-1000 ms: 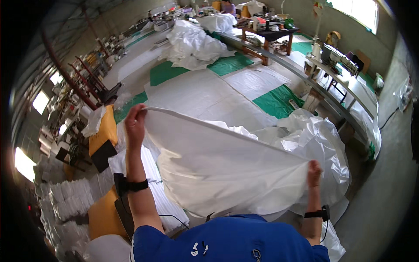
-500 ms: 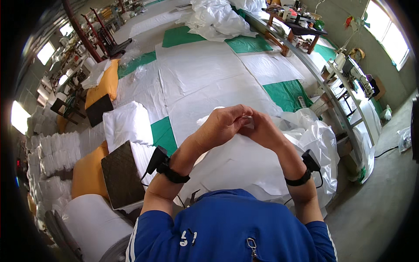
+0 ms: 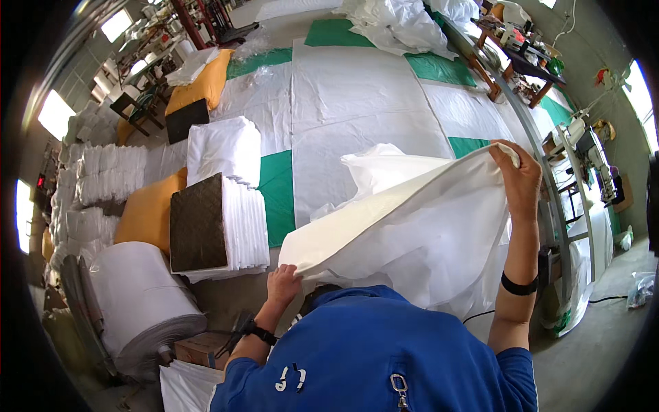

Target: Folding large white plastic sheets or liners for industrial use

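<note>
A thin white sheet [image 3: 419,220] is stretched slantwise in front of my body, its upper edge taut between my two hands. My left hand [image 3: 282,284] is low and close to my chest, closed on one corner. Farther out and to the right, my right hand [image 3: 522,177] is raised with its fingers pinching the other end of that edge. A cream-coloured strip runs along the taut edge, and the part below hangs loose and partly see-through. Whether it is a single layer or a bag, I cannot tell.
Stacks of folded white material [image 3: 244,223] stand at the left beside a large white roll [image 3: 141,295]. Green and white sheeting [image 3: 364,96] covers the floor ahead. A long metal rail [image 3: 504,113] and a sewing machine [image 3: 594,161] are at the right.
My hands were together in front of me; now they are wide apart, the left drawn back and the right out to the right, with the white sheet spread between them. The view has shifted.
</note>
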Action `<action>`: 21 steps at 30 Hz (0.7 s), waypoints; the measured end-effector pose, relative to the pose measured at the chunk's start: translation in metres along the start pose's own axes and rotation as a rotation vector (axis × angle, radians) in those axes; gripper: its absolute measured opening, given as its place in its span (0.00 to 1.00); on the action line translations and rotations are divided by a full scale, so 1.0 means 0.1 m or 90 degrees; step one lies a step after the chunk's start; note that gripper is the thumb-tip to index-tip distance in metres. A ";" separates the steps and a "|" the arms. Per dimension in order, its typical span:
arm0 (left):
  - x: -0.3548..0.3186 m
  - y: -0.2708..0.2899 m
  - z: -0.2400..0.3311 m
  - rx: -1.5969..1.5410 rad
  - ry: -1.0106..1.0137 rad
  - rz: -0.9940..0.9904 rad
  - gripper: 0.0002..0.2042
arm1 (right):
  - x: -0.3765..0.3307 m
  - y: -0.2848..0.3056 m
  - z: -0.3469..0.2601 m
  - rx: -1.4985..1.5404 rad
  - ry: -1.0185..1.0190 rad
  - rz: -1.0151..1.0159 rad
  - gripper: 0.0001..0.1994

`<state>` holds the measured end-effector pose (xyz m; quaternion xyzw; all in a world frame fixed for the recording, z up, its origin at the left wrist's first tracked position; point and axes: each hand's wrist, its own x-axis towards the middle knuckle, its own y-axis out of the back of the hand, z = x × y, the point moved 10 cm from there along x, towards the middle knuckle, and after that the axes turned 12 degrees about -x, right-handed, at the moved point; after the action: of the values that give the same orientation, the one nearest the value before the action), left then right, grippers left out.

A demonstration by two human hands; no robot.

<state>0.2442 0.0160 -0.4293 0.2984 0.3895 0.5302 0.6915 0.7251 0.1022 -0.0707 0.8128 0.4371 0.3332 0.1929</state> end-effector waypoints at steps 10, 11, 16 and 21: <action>0.60 1.91 -1.60 -0.136 -0.042 0.576 0.09 | -0.01 0.16 0.51 0.047 -0.023 -0.285 0.09; 0.70 2.37 -1.30 -0.143 -0.143 0.624 0.08 | -0.01 0.25 0.62 0.043 -0.017 -0.264 0.09; 0.69 3.87 0.15 -0.347 -0.393 0.405 0.07 | -0.08 1.11 1.08 -0.076 0.005 -0.055 0.05; -0.11 4.50 0.33 -0.700 -0.464 0.281 0.09 | -0.53 2.34 0.62 0.006 0.135 0.213 0.04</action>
<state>0.0452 0.1221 -0.0379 0.1357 -0.2623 0.6447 0.7051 0.8841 -0.0712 0.0079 0.8354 0.3154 0.4423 0.0835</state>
